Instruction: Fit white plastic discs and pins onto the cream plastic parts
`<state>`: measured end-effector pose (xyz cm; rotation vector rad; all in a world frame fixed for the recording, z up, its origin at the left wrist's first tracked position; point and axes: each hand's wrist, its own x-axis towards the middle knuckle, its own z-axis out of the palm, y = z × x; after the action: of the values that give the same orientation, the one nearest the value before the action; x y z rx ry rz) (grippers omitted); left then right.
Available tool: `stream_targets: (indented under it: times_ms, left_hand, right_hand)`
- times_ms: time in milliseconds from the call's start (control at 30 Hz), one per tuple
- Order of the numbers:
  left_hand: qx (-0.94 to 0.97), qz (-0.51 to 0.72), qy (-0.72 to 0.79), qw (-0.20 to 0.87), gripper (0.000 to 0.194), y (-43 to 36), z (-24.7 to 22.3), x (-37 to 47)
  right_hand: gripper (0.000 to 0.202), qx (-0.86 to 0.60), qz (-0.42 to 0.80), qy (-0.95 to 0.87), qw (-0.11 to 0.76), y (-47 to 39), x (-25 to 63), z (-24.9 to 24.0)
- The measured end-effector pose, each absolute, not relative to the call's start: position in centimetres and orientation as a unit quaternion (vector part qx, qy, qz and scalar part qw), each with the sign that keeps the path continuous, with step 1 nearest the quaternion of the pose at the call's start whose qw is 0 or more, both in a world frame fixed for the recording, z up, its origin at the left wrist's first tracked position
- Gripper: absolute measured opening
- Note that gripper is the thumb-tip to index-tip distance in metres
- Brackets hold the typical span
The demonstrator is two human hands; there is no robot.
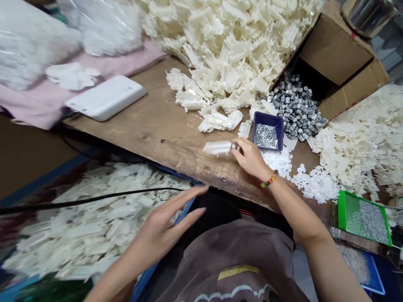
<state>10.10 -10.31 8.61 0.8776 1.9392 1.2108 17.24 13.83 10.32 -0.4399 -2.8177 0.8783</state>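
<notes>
My right hand (251, 158), with a beaded bracelet at its wrist, is closed at the end of a white plastic piece (218, 148), just above the wooden table (151, 130). The piece is slightly blurred. My left hand (170, 222) is in front of the table's near edge, fingers stretched out and thumb apart, holding nothing. Beside my right hand stands a dark purple tray (268, 131) of small metal pins. Small white discs (280, 161) lie next to that tray.
Cream plastic parts (233, 54) are heaped at the back. Grey cylindrical pieces (294, 107) spill from a cardboard box (336, 50). A white power bank-like case (107, 97) lies left. A green tray (363, 218) stands right. Below the table, a bin holds white parts (88, 222); a black cable crosses it.
</notes>
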Motion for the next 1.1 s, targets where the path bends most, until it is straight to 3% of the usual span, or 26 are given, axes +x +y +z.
stream_targets:
  times_ms: [67,167,233,367,467,567,767,967,1100]
  left_hand:
    - [0.347,0.52,0.732,0.271,0.062,-6.0,9.5,11.6]
    - [0.354,0.545,0.632,0.422,0.038,-1.0,8.6,12.5]
    - [0.288,0.578,0.558,0.522,0.027,0.9,7.6,12.7]
    - [0.132,0.61,0.447,0.641,0.029,2.4,6.6,13.4]
    - [0.095,0.619,0.387,0.677,0.029,3.0,6.5,14.4]
    - [0.084,0.625,0.37,0.682,0.026,3.7,6.0,15.6]
    - [0.088,0.626,0.39,0.67,0.025,5.2,5.0,17.9]
    - [0.101,0.634,0.405,0.65,0.031,5.6,4.5,18.7]
    - [0.102,0.627,0.406,0.657,0.031,5.5,4.5,18.6]
  right_hand:
    - [0.014,-0.077,0.318,-0.945,0.001,13.1,20.2,12.1]
    - [0.015,-0.057,0.368,-0.926,-0.066,13.7,23.0,13.8]
    - [0.017,-0.132,0.366,-0.92,-0.038,15.8,23.2,13.8]
    - [0.02,-0.277,0.177,-0.944,0.036,21.2,20.5,11.7]
    - [0.02,-0.282,0.082,-0.955,-0.03,23.4,18.3,10.2]
    - [0.021,-0.272,0.065,-0.958,-0.069,24.0,17.4,9.6]
    - [0.01,-0.309,0.221,-0.925,0.028,25.1,18.4,9.2]
    - [0.027,-0.379,0.406,-0.828,0.078,25.3,18.8,8.7]
    - [0.025,-0.39,0.495,-0.772,0.085,24.8,19.5,9.0]
